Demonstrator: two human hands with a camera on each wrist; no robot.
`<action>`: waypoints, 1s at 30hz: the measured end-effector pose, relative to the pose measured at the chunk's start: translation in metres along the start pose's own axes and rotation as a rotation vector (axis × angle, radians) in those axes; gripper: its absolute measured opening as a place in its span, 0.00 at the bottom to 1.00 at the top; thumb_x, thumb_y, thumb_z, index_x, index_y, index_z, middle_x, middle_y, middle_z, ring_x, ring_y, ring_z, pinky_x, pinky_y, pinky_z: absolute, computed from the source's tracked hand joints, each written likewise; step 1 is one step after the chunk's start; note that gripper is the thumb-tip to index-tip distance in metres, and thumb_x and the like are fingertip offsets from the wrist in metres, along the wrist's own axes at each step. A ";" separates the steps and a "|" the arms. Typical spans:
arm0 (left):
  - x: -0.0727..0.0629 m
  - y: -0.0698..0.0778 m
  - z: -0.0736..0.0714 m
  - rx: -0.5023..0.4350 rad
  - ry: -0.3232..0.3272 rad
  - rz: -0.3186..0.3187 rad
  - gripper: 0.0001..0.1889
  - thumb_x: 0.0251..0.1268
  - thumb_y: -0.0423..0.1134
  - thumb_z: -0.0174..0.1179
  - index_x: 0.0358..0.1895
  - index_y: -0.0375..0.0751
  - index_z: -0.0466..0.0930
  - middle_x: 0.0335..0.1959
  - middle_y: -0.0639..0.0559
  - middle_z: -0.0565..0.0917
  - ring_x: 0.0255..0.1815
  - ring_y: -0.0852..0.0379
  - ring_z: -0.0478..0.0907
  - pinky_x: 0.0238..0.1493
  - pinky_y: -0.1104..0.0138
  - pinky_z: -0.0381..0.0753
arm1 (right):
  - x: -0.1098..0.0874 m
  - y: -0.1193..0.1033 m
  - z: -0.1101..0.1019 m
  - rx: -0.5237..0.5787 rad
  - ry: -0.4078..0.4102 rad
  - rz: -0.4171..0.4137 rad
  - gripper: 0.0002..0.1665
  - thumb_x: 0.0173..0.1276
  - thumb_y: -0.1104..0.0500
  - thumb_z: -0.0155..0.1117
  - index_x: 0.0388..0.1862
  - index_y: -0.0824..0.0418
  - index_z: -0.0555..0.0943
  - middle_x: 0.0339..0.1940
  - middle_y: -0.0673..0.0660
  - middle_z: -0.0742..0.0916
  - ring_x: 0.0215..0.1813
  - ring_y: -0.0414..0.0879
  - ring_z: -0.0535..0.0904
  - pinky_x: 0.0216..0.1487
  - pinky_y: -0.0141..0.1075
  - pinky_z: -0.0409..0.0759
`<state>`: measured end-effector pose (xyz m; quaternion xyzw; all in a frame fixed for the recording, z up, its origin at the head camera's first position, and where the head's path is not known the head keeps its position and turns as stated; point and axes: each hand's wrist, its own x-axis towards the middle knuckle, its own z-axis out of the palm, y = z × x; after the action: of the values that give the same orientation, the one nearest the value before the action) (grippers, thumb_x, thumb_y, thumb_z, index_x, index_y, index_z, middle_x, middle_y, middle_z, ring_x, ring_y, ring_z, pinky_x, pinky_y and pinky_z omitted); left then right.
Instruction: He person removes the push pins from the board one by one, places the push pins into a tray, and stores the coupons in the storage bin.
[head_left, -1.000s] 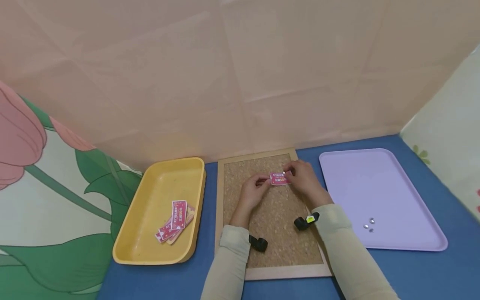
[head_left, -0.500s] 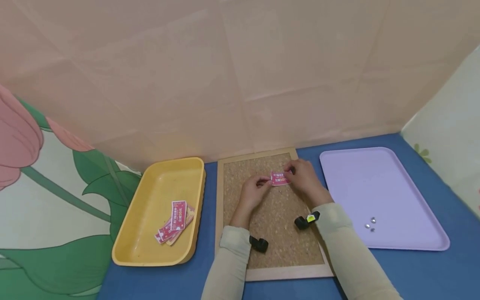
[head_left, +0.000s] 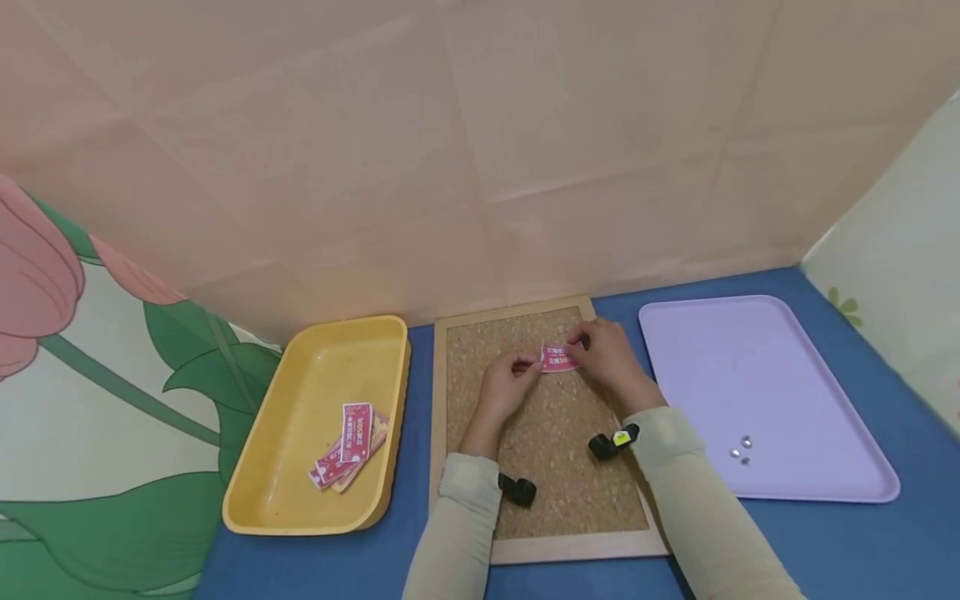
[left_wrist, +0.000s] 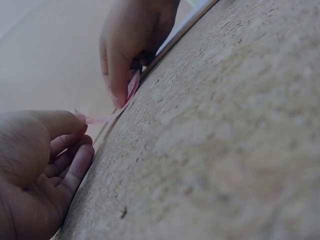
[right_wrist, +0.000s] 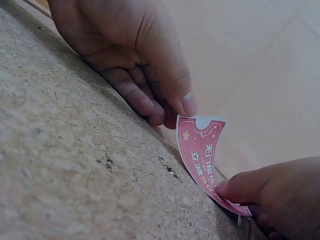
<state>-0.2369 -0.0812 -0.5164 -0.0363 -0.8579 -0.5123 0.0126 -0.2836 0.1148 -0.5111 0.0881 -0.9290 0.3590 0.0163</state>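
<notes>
A pink printed paper coupon (head_left: 556,357) lies over the upper part of a wood-framed corkboard (head_left: 558,467). My left hand (head_left: 504,390) pinches its left end between thumb and index finger, with the other fingers loosely curled close to the cork. At the opposite end my right hand (head_left: 609,354) grips the coupon, thumb on the printed face and fingers behind, hiding that corner. In the right wrist view the coupon (right_wrist: 196,152) bows, its left end lifted off the cork and its right end low near the board. A small pale pin-like bit (right_wrist: 239,220) shows under it beside the right fingers.
Left of the board, a yellow tray (head_left: 318,375) holds a loose pile of similar coupons (head_left: 356,433). A lilac tray (head_left: 750,367) on the right has several small silvery tacks (head_left: 736,453). Both trays stand on a blue tabletop (head_left: 577,579), with a draped wall behind.
Both hands stay almost in place, still holding the coupon's ends. A bright spot at the right fingertips, visible a second ago, is now out of sight. The head view has shifted very slightly.
</notes>
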 end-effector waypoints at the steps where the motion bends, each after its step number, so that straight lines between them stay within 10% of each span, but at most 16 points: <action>1: 0.000 -0.001 0.000 0.003 0.000 -0.001 0.07 0.66 0.42 0.64 0.40 0.43 0.83 0.36 0.56 0.82 0.38 0.62 0.79 0.42 0.70 0.78 | 0.000 0.000 0.000 -0.001 0.000 0.001 0.05 0.66 0.57 0.67 0.37 0.57 0.82 0.40 0.60 0.79 0.45 0.56 0.69 0.45 0.49 0.66; 30: -0.002 0.001 -0.002 0.046 -0.007 -0.025 0.11 0.66 0.47 0.63 0.42 0.44 0.82 0.39 0.56 0.80 0.40 0.61 0.78 0.43 0.67 0.78 | -0.003 -0.007 -0.001 -0.050 0.024 0.015 0.08 0.65 0.55 0.68 0.36 0.58 0.84 0.41 0.59 0.80 0.42 0.54 0.72 0.43 0.47 0.71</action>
<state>-0.2350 -0.0823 -0.5145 -0.0269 -0.8700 -0.4924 0.0040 -0.2795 0.1108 -0.5066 0.0766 -0.9381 0.3368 0.0268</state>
